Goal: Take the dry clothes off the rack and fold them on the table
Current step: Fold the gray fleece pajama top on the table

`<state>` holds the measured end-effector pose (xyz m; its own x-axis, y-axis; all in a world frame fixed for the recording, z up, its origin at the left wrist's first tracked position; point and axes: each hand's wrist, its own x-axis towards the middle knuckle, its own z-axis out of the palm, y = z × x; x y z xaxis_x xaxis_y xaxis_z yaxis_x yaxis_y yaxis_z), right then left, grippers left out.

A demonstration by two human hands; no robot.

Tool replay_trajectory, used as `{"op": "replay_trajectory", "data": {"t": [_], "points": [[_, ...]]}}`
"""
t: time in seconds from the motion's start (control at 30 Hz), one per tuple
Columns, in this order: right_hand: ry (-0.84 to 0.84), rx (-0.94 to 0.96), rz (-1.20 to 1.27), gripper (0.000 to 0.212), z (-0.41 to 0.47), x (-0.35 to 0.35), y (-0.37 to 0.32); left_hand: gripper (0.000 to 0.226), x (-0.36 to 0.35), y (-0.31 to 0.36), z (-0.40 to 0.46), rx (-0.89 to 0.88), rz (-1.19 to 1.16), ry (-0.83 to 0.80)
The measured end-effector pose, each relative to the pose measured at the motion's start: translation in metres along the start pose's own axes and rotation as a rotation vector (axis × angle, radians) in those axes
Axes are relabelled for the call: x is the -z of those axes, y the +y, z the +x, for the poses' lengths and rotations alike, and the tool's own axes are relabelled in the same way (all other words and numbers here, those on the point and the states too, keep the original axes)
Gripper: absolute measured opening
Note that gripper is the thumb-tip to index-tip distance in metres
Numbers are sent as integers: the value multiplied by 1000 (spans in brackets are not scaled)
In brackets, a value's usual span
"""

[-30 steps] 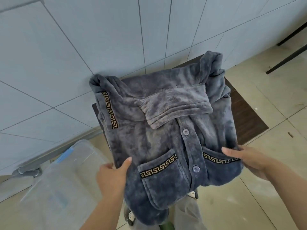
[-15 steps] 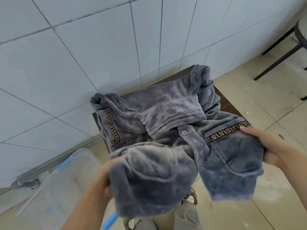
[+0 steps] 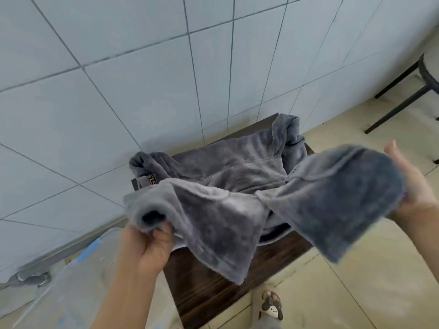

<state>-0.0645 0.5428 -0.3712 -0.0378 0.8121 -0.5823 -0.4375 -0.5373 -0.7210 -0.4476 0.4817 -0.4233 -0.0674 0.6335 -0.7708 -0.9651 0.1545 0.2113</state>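
Note:
A grey fleece pyjama top (image 3: pixel 228 172) with a gold key-pattern trim lies on a small dark wooden table (image 3: pixel 213 288) against the tiled wall. Its lower hem is lifted off the table and turned up over the body. My left hand (image 3: pixel 149 243) grips the hem's left corner in a fist. My right hand (image 3: pixel 413 186) holds the hem's right corner, its fingers hidden behind the blurred cloth. The collar and sleeves lie folded in at the far side of the table.
A clear plastic bin (image 3: pixel 71 281) with a blue-trimmed lid stands on the floor at the left of the table. Black chair legs (image 3: pixel 403 96) are at the far right. My sandalled foot (image 3: pixel 272 307) is on the tile floor below the table's near edge.
Both hands have lifted the top's lower hem from hanging over the table's near edge and carried it up and away from me, over the body. The near part of the table now shows.

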Motion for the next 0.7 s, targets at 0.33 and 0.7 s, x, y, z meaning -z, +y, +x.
{"op": "replay_trajectory", "data": {"t": [0.33,0.7], "points": [[432,189,-1246,60,74,-3,50,104,11,-20,54,-570,1434,430],[-309,416,-1872,18,93,-46,5,70,-60,-33,79,-1067,2633,-611]]}}
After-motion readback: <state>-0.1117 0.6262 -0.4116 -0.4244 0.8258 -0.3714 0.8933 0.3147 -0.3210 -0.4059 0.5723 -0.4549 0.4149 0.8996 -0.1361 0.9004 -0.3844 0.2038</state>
